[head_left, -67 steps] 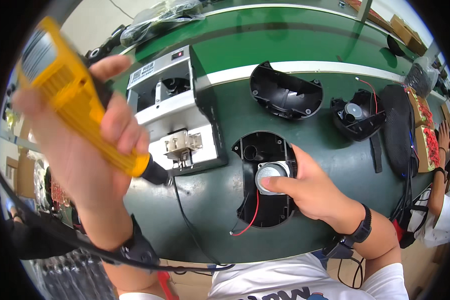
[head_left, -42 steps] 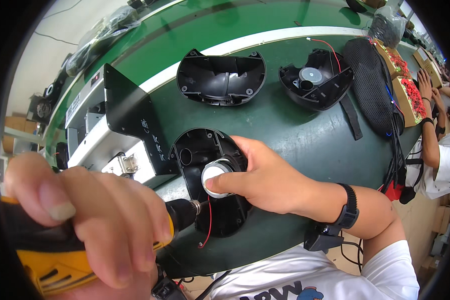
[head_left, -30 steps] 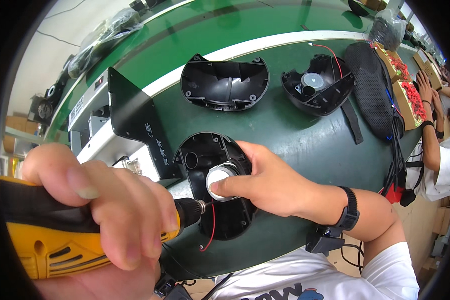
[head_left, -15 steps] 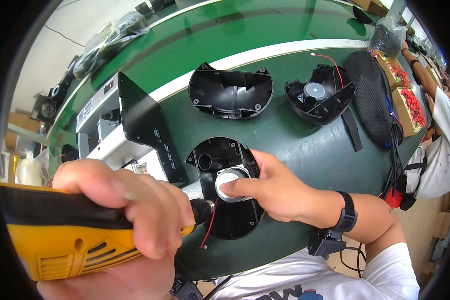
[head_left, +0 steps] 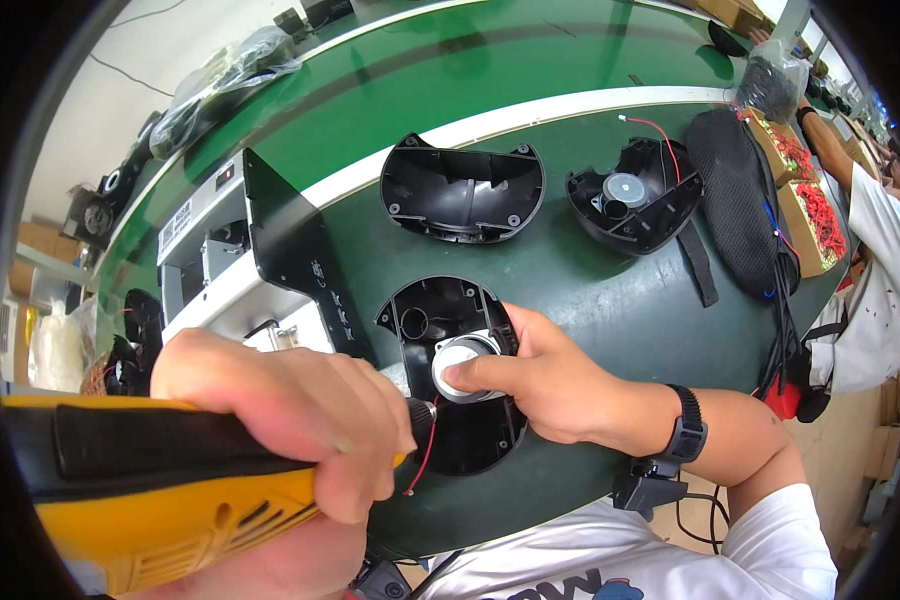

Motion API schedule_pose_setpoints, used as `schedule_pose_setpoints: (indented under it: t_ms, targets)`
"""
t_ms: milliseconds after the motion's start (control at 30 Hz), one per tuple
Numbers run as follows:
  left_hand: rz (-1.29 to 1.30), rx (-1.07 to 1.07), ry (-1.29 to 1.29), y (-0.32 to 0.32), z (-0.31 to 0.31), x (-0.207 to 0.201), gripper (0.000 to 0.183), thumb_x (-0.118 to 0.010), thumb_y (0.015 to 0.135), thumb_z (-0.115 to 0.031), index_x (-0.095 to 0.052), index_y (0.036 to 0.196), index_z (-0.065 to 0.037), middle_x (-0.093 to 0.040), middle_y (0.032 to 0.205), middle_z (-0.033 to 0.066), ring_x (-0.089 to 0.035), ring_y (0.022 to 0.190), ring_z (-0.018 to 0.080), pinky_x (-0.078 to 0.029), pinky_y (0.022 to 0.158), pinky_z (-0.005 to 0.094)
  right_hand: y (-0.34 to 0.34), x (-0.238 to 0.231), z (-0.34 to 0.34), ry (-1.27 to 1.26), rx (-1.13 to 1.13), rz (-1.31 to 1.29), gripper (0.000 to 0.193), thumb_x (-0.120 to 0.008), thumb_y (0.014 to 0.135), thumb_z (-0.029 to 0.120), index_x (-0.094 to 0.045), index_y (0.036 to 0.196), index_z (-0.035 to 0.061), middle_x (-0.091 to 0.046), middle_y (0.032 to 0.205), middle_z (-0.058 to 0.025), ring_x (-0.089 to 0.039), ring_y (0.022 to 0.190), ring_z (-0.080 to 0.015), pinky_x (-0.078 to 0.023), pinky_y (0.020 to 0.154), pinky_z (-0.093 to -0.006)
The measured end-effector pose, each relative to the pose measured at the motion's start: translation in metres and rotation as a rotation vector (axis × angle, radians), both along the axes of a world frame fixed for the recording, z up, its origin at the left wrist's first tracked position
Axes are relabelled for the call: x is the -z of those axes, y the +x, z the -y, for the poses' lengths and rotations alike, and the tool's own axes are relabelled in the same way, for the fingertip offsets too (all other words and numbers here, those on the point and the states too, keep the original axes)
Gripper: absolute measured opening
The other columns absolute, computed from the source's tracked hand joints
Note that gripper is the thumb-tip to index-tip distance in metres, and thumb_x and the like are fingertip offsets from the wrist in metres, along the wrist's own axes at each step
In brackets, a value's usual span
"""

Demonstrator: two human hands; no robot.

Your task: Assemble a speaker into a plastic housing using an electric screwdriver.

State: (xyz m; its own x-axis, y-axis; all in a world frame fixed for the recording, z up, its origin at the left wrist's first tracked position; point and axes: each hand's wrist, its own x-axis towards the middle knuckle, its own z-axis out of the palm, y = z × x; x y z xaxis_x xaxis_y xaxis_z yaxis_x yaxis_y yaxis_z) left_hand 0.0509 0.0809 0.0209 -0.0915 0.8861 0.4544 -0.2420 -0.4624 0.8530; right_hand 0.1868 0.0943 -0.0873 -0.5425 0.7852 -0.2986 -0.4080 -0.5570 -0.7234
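Note:
My left hand (head_left: 280,420) is wrapped around a yellow and black power drill (head_left: 200,500) at the lower left. Its chuck (head_left: 422,415) points right, at the left side of a black plastic housing half (head_left: 460,440); the bit's tip is hard to make out. Inside that housing sits a round speaker (head_left: 457,370) with a silver back. My right hand (head_left: 560,375) grips the housing from the right, thumb pressed on the speaker, other fingers mostly hidden behind and below. A thin red wire (head_left: 425,462) hangs down beside the chuck.
Farther back lie another black housing half (head_left: 462,190) and one with a speaker fitted (head_left: 635,195). A white and black machine (head_left: 270,260) stands at left. On the right are a black mesh piece (head_left: 740,200) and boxes of red wires (head_left: 818,225). Another person's arm (head_left: 830,155) shows far right.
The drill and my left hand have shifted slightly right and down, with the drill's rear end swung lower. My right hand, the housing and the speaker stay nearly in place.

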Motion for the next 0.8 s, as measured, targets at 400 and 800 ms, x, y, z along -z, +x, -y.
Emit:
schedule_pose_setpoints:
  t_ms: [400, 800]
  targets:
    - [-0.075, -0.033, 0.152, -0.066, -0.016, -0.059, 0.045, -0.051, 0.096, -0.048, -0.046, 0.109, -0.005, -0.048, 0.061, -0.0032, -0.046, 0.048, 0.0059, -0.043, 0.051, 0.0237, 0.005, -0.006, 0.007, 0.051, -0.061, -0.003, 0.050, -0.070, 0.082, 0.001, -0.049, 0.128, -0.0002, -0.062, 0.114, -0.0066, -0.061, 0.101, -0.0129, -0.050, 0.091, -0.0313]
    - [-0.122, -0.218, 0.086, -0.124, -0.005, -0.022, 0.075, -0.031, 0.091, -0.073, -0.049, 0.111, -0.003, -0.047, 0.062, -0.0009, -0.043, 0.049, 0.0082, -0.044, 0.049, 0.0242, -0.005, -0.003, 0.017, 0.291, -0.154, 0.113, 0.051, -0.075, 0.085, 0.009, -0.050, 0.129, 0.0011, -0.062, 0.108, -0.0040, -0.059, 0.099, -0.0102, -0.049, 0.088, -0.0288]
